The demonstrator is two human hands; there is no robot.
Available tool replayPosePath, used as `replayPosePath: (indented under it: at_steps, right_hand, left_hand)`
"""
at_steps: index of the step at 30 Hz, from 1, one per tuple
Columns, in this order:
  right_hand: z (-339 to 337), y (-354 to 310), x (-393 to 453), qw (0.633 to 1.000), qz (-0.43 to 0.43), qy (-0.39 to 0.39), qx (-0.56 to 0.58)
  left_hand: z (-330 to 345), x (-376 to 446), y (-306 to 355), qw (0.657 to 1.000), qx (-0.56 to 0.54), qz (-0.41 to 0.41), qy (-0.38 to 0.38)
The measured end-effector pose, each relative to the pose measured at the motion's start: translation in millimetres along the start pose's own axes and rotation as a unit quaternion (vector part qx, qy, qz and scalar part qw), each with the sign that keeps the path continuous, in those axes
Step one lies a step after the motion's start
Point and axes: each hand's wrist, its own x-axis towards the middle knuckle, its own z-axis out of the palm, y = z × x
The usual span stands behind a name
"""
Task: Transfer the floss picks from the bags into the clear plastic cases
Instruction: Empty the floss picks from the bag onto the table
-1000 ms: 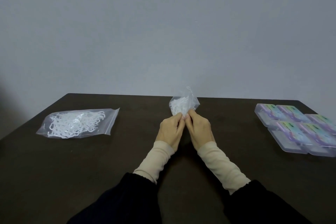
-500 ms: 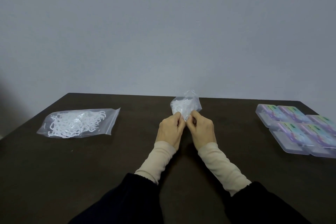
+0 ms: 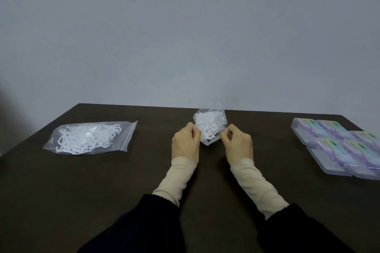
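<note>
Nearest to me, my 2 forearms reach out over the dark worktop (image 3: 102,191), cream cuffs showing past black sleeves. My left hand (image 3: 186,144) and right hand (image 3: 238,145) sit side by side with a gap between them, and each has its fingers curled into a pinch on one side of the small bag (image 3: 209,124). So both grips are closed on that bag, left on its left edge, right on its right edge, and its mouth looks pulled apart between them. The bag stands up from my grip, bulging just beyond my fingertips, with white floss picks (image 3: 208,123) bunched inside it; its crumpled top corner pokes up at the far side.

Well off to the left of my left grip, the second bag (image 3: 90,137) lies flat on the worktop, full of loose white picks, its strip edge towards my hands.

Well off to the right of my right grip, the clear plastic cases (image 3: 341,146) lie packed together in rows, lids down, with purple and green labels showing through. I count at least 5; the edge of view cuts the group.

Beyond the worktop's far edge stands a plain grey wall (image 3: 185,26).
</note>
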Motion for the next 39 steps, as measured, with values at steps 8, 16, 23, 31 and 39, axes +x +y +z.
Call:
replayPosePath:
  at_steps: [8, 16, 23, 31, 39]
  right_hand:
    - [-8, 4, 14, 0.869, 0.238, -0.028, 0.433]
    - [-18, 9, 19, 0.719, 0.315, -0.099, 0.612]
    - [-26, 11, 21, 0.734, 0.295, -0.184, 0.583]
    - [-20, 25, 21, 0.975, 0.137, -0.029, 0.172]
    - [-24, 17, 16, 0.972, -0.001, -0.073, 0.224]
  left_hand:
    - [1, -7, 3, 0.977, -0.005, 0.215, 0.003]
    - [1, -7, 1, 0.99, 0.05, 0.119, 0.056]
    - [-12, 14, -15, 0.983, -0.126, -0.081, -0.107]
    - [-7, 12, -18, 0.952, 0.181, -0.006, -0.245]
    - [-18, 16, -19, 0.985, 0.139, 0.063, -0.085]
